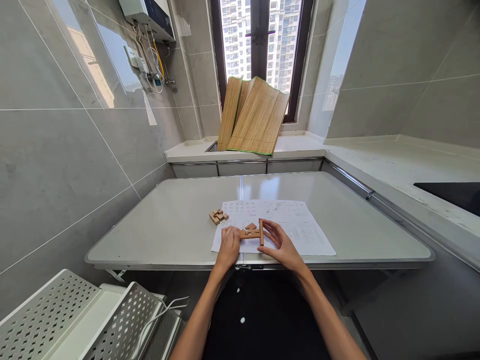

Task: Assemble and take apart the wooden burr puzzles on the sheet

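A notched, flat wooden puzzle piece (249,234) lies low over the printed paper, its left end in the closed fingers of my left hand (229,244). My right hand (278,241) pinches a narrow wooden bar (261,233) between thumb and fingertips. The bar stands crosswise against the right end of the flat piece, and the two appear to touch. Just behind the flat piece, another small wooden part (251,226) shows. Beyond my left hand, a cluster of small interlocked wooden blocks (218,216) rests on the table. Both hands are near the table's front edge.
Under my hands, the large printed paper (307,235) lies on the white folding table (150,225). A bamboo mat (258,115) leans by the window. At lower left stands a white perforated rack (48,305) with a cable (161,315). A counter (393,160) runs along the right.
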A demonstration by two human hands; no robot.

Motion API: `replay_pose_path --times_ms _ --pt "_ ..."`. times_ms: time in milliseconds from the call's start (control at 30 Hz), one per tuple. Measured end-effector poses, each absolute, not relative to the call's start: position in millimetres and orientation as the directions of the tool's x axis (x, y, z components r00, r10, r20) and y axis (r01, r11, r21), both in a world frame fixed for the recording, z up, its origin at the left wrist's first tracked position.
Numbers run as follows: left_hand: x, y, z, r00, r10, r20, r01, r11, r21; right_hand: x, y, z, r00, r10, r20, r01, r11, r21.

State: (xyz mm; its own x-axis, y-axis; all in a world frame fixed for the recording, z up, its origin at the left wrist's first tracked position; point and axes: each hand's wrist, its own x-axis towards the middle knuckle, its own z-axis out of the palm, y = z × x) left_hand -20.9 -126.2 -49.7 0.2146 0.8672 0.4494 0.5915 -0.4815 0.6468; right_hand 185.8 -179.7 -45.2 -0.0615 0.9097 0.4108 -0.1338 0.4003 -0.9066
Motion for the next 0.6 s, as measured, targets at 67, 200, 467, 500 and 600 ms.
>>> replay_pose_path --times_ms 67,200,467,500,600 --pt "-21.0 -126.0 -50.1 0.214 0.863 0.457 0.601 -0.485 0.635 186.3 -178.9 -46.3 -0.073 0.904 0.421 -0.146 0.408 -0.901" --pt "-20.1 -127.5 -49.2 0.227 0.858 0.46 0.615 -0.493 0.616 186.7 -178.0 -49.3 -0.093 0.901 0.424 -0.135 0.411 -0.902" --pt "-20.1 -130.9 -44.8 0.284 0.851 0.442 0.602 -0.517 0.609 186.5 -177.3 -51.0 -0.122 0.91 0.396 -0.074 0.389 -0.918" --pt "-20.7 -130.5 -45.1 0.289 0.851 0.438 0.6 -0.518 0.611 186.4 -177.6 -50.0 -0.121 0.909 0.398 -0.072 0.392 -0.917" --pt "-21.5 -129.1 -46.7 0.299 0.852 0.43 0.595 -0.518 0.614 186.0 -178.9 -46.8 -0.124 0.906 0.405 -0.054 0.401 -0.915"
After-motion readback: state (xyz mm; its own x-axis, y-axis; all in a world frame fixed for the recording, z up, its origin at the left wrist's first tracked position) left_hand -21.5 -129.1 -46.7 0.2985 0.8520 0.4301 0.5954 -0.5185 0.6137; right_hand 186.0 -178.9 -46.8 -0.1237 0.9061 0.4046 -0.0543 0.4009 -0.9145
